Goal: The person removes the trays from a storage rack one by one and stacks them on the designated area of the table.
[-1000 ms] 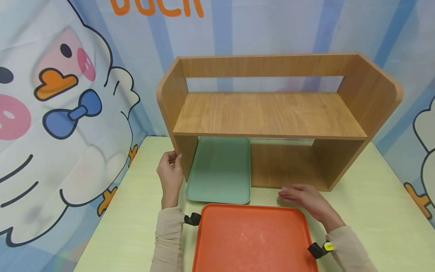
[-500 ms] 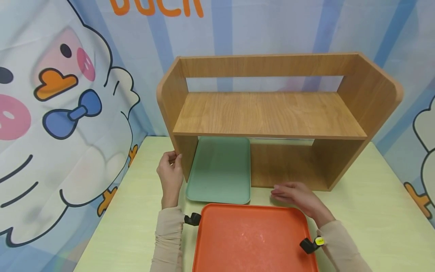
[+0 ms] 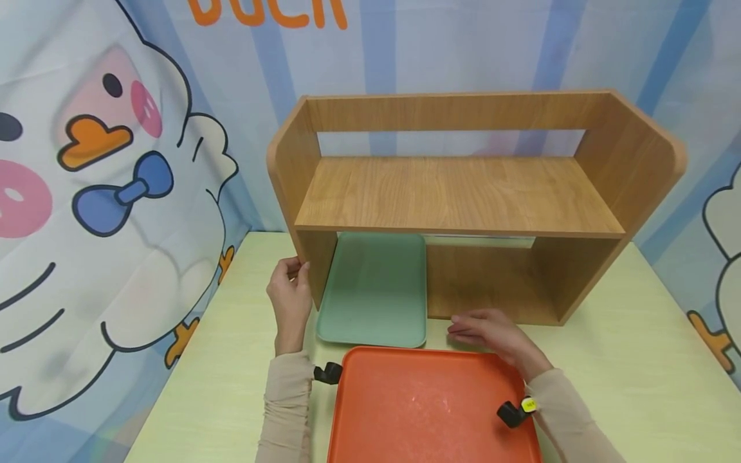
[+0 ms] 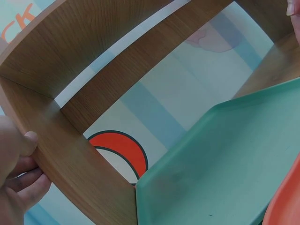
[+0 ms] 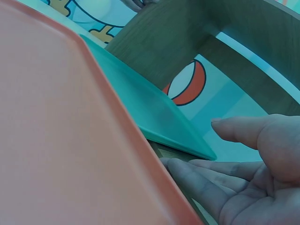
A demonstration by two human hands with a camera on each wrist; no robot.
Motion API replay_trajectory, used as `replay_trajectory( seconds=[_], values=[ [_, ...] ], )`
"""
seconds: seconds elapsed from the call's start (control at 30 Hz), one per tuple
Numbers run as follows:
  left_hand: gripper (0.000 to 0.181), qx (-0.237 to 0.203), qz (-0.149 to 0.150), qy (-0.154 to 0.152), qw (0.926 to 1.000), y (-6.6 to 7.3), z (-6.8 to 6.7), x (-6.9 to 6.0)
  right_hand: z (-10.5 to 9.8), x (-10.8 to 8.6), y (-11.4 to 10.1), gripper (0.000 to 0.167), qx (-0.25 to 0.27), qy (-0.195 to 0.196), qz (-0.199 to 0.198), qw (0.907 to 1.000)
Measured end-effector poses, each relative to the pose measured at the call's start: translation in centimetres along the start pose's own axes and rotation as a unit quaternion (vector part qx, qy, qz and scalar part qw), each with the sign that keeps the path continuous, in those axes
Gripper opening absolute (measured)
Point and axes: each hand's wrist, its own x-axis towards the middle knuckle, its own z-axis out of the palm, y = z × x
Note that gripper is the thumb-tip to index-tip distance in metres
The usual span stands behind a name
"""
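My left hand point(image 3: 289, 296) pinches the front edge of the left side panel of a wooden two-tier shelf point(image 3: 457, 193); the left wrist view shows the thumb point(image 4: 29, 143) against that panel. A green tray point(image 3: 373, 289) lies in the shelf's lower left part, its near end sticking out in front. To the right of this tray, my right hand point(image 3: 492, 331) hovers with extended fingers and nothing in them. In the right wrist view its fingers point(image 5: 201, 187) point toward the green tray and its thumb stands apart.
An orange tray point(image 3: 434, 411) lies in front of the green tray, near edge out of view. Both stand on a pale yellow table point(image 3: 631, 360). A cartoon-duck cloth point(image 3: 116, 270) hangs behind and to the left. A small black camera sits on each wrist.
My right hand has moved left toward the green tray, passing over the orange tray's far right corner. My left hand, the shelf and both trays have stayed in place.
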Motion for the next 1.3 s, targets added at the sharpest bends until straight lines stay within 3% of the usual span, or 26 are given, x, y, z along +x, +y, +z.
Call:
replay_trajectory(
  seconds=[0.97,1.3],
  values=[
    [0.019,-0.003,0.023,0.0,0.9997,0.0,-0.1,-0.1,2.5,3.1,-0.7,0.046,0.016,-0.076,-0.008,0.9969],
    [0.019,-0.003,0.025,0.001,0.9997,-0.1,-0.1,0.0,3.1,3.6,-0.6,0.047,0.01,-0.073,-0.002,0.9973]
  ],
)
